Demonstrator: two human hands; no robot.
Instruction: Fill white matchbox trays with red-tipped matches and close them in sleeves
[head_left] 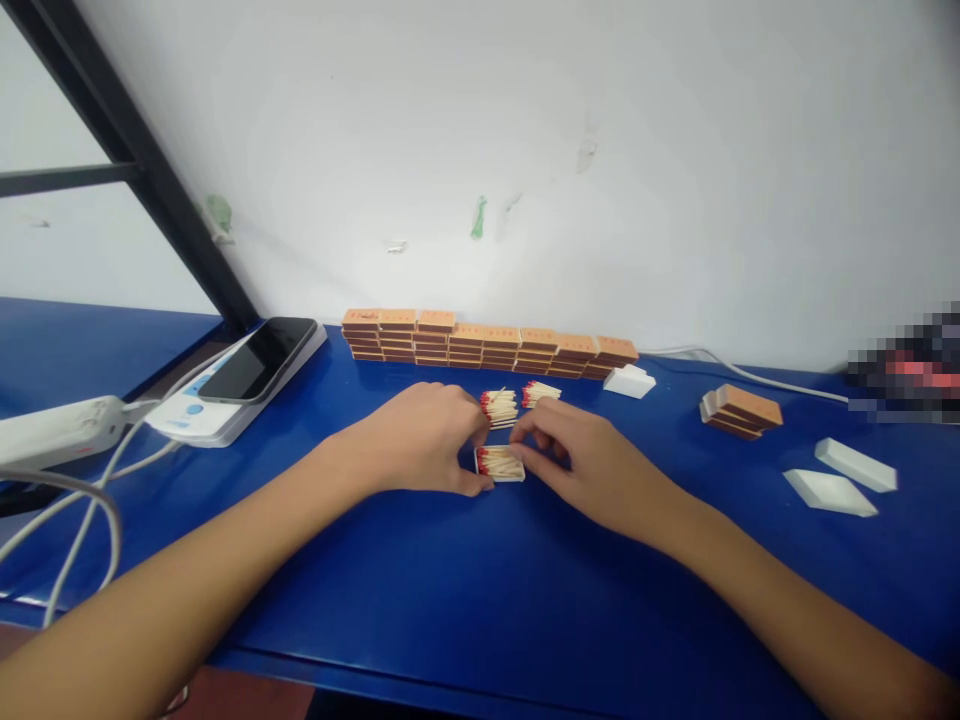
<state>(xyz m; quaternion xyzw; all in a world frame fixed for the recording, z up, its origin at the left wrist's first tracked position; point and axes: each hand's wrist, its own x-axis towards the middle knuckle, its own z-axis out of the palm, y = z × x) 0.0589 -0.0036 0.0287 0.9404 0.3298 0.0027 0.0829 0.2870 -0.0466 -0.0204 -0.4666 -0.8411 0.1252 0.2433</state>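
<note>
A small white matchbox tray (511, 478) lies on the blue tabletop, filled with red-tipped matches (495, 460). My left hand (427, 440) grips the tray's left end between thumb and fingers. Over the tray's right end, my right hand (574, 450) has thumb and index finger pinched close together at the matches; whether a match is between them is too small to tell. Just behind the tray lie two small heaps of matches, a left heap (499, 408) and a right heap (540, 394), their red heads mostly pointing left.
Stacked matchboxes (484, 345) form a low row along the wall, with a white tray (630, 380) at its right end. More matchboxes (742, 410) and white trays (831, 493) lie right. Left are a phone (259, 358) on a white device, a power strip (60, 435) and cables.
</note>
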